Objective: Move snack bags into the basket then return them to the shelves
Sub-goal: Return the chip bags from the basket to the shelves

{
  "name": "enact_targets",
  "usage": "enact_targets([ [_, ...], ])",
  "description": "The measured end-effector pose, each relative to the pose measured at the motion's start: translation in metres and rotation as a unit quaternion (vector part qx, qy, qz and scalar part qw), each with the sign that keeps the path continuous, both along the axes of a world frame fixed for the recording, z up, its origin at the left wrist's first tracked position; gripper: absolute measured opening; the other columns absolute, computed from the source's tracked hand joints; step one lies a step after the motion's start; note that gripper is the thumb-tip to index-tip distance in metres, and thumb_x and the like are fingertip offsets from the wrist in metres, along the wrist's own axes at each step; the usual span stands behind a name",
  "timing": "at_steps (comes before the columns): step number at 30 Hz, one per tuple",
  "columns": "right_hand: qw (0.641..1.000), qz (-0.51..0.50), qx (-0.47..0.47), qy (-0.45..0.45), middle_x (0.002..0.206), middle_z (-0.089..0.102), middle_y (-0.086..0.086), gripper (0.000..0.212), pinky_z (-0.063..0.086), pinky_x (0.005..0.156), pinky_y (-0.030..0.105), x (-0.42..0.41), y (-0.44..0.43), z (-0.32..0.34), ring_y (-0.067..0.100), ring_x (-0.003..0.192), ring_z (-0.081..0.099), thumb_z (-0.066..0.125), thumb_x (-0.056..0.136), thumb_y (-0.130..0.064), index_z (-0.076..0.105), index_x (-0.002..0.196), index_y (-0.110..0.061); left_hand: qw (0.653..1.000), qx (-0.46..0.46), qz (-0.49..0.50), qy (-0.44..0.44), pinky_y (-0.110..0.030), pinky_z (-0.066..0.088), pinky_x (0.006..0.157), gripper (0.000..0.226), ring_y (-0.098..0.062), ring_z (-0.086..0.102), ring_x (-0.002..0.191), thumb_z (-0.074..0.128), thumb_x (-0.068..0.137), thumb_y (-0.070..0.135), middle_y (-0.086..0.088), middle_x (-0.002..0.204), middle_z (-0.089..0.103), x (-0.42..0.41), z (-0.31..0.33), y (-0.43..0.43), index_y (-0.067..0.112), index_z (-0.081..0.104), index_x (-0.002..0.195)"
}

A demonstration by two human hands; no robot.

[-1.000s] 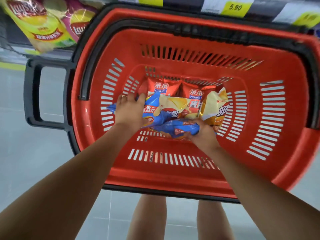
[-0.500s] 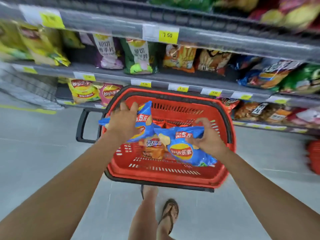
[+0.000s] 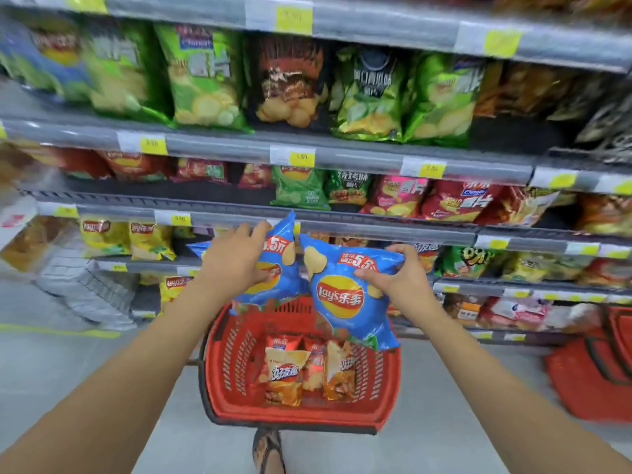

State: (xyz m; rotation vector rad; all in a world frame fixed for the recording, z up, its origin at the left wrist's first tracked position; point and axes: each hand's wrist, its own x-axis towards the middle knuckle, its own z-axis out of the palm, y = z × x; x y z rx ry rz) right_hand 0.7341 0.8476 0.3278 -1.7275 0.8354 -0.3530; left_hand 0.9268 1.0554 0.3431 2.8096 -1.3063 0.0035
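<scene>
My left hand (image 3: 236,260) grips a blue Lay's chip bag (image 3: 278,268) and holds it up in front of the shelves (image 3: 342,227). My right hand (image 3: 398,277) pinches a second blue Lay's bag (image 3: 345,299) by its upper right edge, just to the right of the first. Both bags hang above the red basket (image 3: 232,357) on the floor. Inside the basket lie several orange and red snack bags (image 3: 290,374).
Shelves packed with chip bags and yellow price tags fill the view ahead. Yellow Lay's bags (image 3: 126,237) sit on the shelf at left. Another red basket (image 3: 595,367) stands on the floor at right. My sandalled foot (image 3: 268,449) is below the basket.
Both hands have lifted the two blue bags out of the basket and raised them up toward the shelves. The view has tilted up from the basket to the shelves.
</scene>
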Motion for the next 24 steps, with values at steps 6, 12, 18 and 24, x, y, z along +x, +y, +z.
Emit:
enact_targets([
  [6,0.995,-0.037,0.024,-0.094,0.097,0.071,0.007,0.041,0.058,0.076,0.043,0.007,0.0,0.082,0.02,0.085,0.07,0.085,0.071,-0.018,0.06,0.103,-0.009,0.995,-0.045,-0.002,-0.084,-0.043,0.043,0.084,0.082,-0.039,0.056,0.102,0.079,0.071,0.046,-0.019,0.118,0.056,0.003,0.075,0.007,0.011,0.045,0.137],
  [12,0.986,-0.036,0.008,-0.165,0.106,0.067,0.006,0.039,0.053,0.058,0.019,0.033,0.005,0.149,0.007,0.079,0.069,0.078,0.08,-0.031,0.058,0.109,-0.015,0.988,-0.107,0.011,-0.11,-0.043,0.043,0.081,0.085,-0.04,0.057,0.102,0.076,0.074,0.047,-0.02,0.115,0.058,0.028,0.139,0.019,0.011,0.039,0.141],
  [18,0.971,-0.058,-0.032,-0.231,0.095,0.063,-0.007,0.043,0.054,0.062,0.018,0.082,0.025,0.208,-0.004,0.069,0.065,0.072,0.085,-0.033,0.05,0.119,-0.018,0.977,-0.173,-0.029,-0.122,-0.043,0.043,0.083,0.089,-0.037,0.057,0.107,0.079,0.071,0.045,-0.019,0.12,0.059,0.072,0.185,0.025,0.009,0.038,0.141],
  [24,0.964,-0.068,-0.096,-0.24,0.079,0.067,-0.001,0.034,0.052,0.054,0.021,0.14,0.044,0.271,0.003,0.059,0.065,0.073,0.082,-0.039,0.06,0.095,-0.011,0.973,-0.202,-0.057,-0.093,-0.043,0.045,0.085,0.086,-0.035,0.057,0.108,0.077,0.069,0.052,-0.012,0.121,0.062,0.137,0.227,0.032,0.024,0.04,0.14],
])
